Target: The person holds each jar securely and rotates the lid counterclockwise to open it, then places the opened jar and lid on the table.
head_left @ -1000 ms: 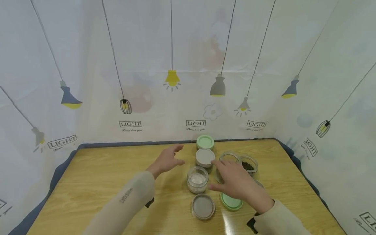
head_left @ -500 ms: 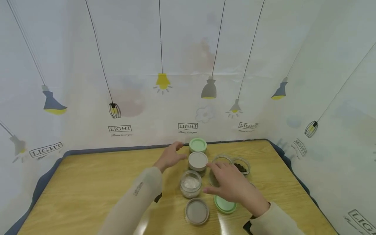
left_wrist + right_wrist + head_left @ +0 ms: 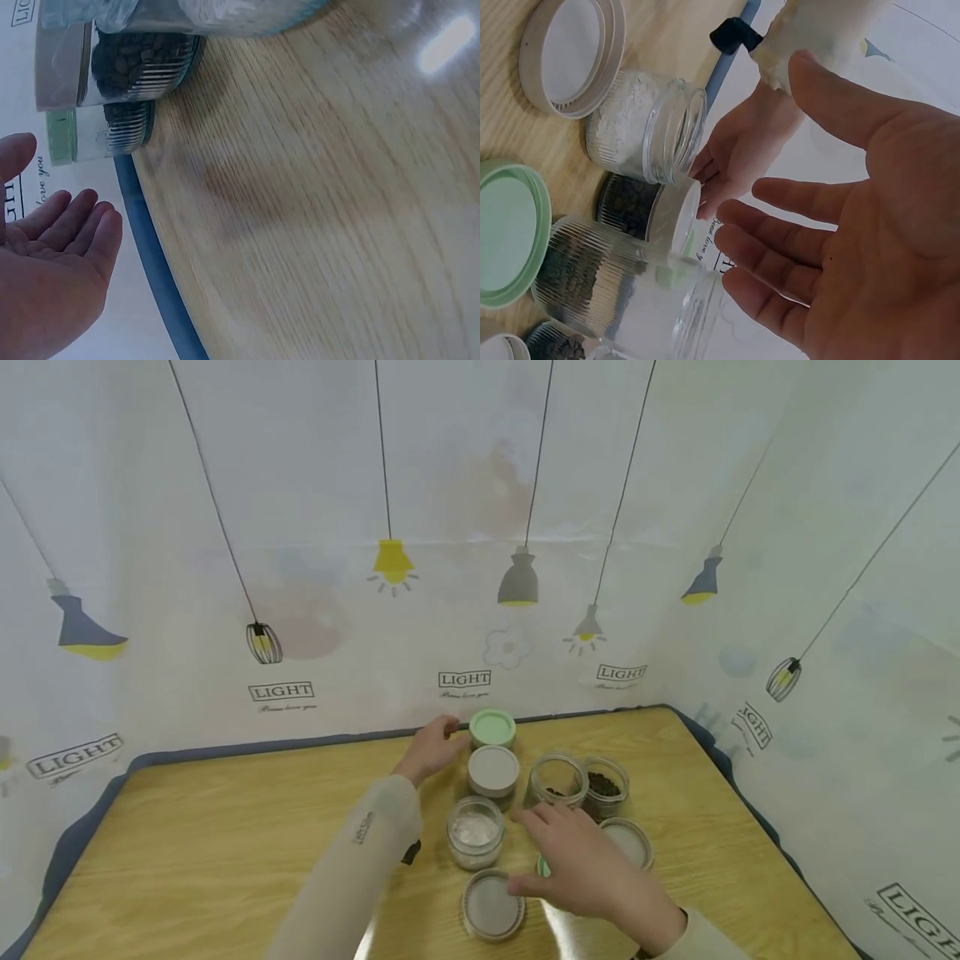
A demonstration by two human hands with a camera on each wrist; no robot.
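My left hand (image 3: 429, 752) reaches to the back of the table, its fingertips beside the green-lidded jar (image 3: 492, 728). In the left wrist view, that jar's green lid (image 3: 61, 139) is just above the relaxed fingers, and dark pebble-like pieces show inside. In front of it stands a grey-lidded jar (image 3: 492, 768). My right hand (image 3: 581, 860) hovers, fingers extended and holding nothing, over a green lid (image 3: 543, 867) that it mostly hides. Close to its fingers are a taller uncovered glass jar (image 3: 622, 289) with dark contents low inside and an uncovered jar of white pieces (image 3: 619, 124).
A smaller uncovered jar (image 3: 606, 783) with dark bits stands right of the taller one. Loose grey lids lie on the wooden table (image 3: 247, 843): one grey lid (image 3: 492, 906) in front, another grey lid (image 3: 628, 842) at right. A printed wall sheet (image 3: 360, 635) rises behind.
My left hand has moved back to the green-lidded jar. The right hand has drawn toward me, uncovering the taller jar and the right grey lid. The head view has turned slightly right.
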